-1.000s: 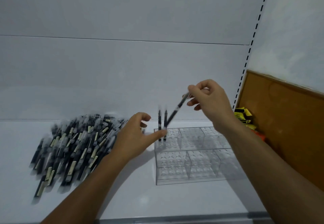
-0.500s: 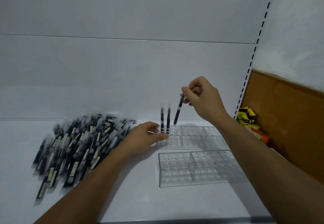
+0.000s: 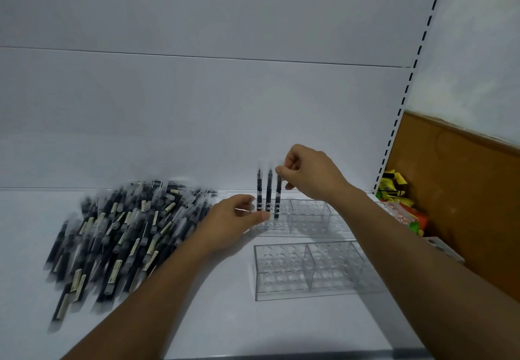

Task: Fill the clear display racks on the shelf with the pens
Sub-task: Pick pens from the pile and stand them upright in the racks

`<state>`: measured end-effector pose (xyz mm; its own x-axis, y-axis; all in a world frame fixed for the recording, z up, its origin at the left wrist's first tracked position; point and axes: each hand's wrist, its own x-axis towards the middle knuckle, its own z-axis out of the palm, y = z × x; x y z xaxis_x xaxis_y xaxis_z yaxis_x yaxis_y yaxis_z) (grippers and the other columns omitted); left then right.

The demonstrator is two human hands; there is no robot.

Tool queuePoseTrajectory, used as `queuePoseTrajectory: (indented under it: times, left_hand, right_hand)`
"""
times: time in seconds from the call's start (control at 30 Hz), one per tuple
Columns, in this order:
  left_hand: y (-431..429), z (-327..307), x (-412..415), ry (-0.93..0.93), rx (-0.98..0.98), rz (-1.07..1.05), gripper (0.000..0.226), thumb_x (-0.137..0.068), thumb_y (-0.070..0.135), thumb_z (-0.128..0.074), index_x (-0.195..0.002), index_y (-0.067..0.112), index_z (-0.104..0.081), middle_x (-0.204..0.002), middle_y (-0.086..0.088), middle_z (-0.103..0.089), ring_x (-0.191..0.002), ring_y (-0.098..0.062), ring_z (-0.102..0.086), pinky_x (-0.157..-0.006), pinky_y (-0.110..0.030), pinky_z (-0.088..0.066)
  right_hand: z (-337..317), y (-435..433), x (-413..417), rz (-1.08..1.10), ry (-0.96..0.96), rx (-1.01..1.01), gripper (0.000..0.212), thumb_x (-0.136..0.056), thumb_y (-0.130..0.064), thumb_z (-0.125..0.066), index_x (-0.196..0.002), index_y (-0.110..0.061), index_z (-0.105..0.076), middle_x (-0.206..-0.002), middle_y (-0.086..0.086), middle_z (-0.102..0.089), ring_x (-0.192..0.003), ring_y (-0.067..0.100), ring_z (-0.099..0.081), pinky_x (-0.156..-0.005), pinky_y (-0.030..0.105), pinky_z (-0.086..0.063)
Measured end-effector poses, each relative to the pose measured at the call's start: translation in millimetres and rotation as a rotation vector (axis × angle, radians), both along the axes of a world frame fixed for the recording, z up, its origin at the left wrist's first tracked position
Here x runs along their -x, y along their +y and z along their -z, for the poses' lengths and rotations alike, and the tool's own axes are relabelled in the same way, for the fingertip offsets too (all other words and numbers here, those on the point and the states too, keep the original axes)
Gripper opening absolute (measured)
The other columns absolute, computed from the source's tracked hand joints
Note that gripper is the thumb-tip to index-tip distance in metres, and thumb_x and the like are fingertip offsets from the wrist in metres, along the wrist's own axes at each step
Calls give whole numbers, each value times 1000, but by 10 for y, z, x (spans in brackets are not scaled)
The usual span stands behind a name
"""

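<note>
Labels: the loose pens (image 3: 121,233), heaped at left centre, have dark barrels w/ cream sticker strips, but the print is too blurred to read.

Right hand (image 3: 312,175), frame centre, pinches the clear cap end of a black pen (image 3: 278,199) between thumb and forefinger, other fingers curled. The pen is upright, its lower end in a hole at the left end of the rear rack (image 3: 309,216), just right of two standing pens (image 3: 259,190).

Left hand (image 3: 230,221) holds that rack's left end — thumb on the front corner, fingers curled beside it.

Front rack (image 3: 309,269), lower centre-right, is clear acrylic w/ dividers and rows of holes, and sits apart from the rear one.

Surface: white shelf (image 3: 197,317) under a white back panel (image 3: 197,106) w/ horizontal seams. A slotted upright (image 3: 405,92) runs down the upper right — past it are a brown board (image 3: 464,190) and yellow and orange packets (image 3: 394,188), print unreadable.
</note>
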<state>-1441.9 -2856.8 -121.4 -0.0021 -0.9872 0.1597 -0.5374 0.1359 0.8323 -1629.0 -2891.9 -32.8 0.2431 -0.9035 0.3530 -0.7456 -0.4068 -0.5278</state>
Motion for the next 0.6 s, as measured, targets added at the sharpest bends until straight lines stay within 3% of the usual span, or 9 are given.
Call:
queuePoseTrajectory:
  times: [0.1, 0.2, 0.27, 0.43, 0.6]
  left_hand:
    - [52, -17, 9, 12, 7, 8, 70, -76, 56, -71, -137, 27, -50, -118, 17, -57, -98, 6, -55, -75, -12, -41]
    - [127, -80, -15, 37, 66, -21, 62, -78, 53, -71, -132, 28, -53, -118, 16, -59, -101, 4, -58, -77, -16, -46]
    - [185, -181, -107, 16, 107, -74, 48, -84, 49, -67, -125, 25, -60, -112, 13, -65, -97, 0, -62, -85, -26, -52]
    - [416, -378, -605, -353, 212, -287, 27, -87, 47, -63, -109, 32, -65, -87, 23, -62, -80, 4, -59, -71, -23, -48]
    - [742, -439, -1159, -549, 189, -467, 23, -83, 48, -66, -99, 31, -65, -86, 16, -61, -78, -7, -57, -65, -25, -40]
  right_hand:
    - [-52, 36, 21, 34, 127, -11, 23, -91, -42, -62, -80, -22, -59, -77, -8, -70, -78, 11, -68, -77, 35, -54]
    - [-91, 98, 24, 61, 269, -27, 30, -88, -48, -63, -72, -23, -62, -70, -7, -70, -73, 12, -67, -71, 31, -54]
    - [-97, 164, -68, 25, 306, -40, 31, -87, -48, -64, -68, -24, -61, -69, -7, -70, -70, 10, -66, -68, 30, -53]
    - [26, 318, -658, -220, 379, -135, 16, -90, -41, -62, -83, -28, -67, -80, -8, -72, -73, 10, -67, -73, 31, -57]
    - [166, 368, -1164, -359, 521, -147, 25, -93, -35, -57, -98, -14, -70, -96, 7, -70, -89, 25, -64, -79, 36, -55]
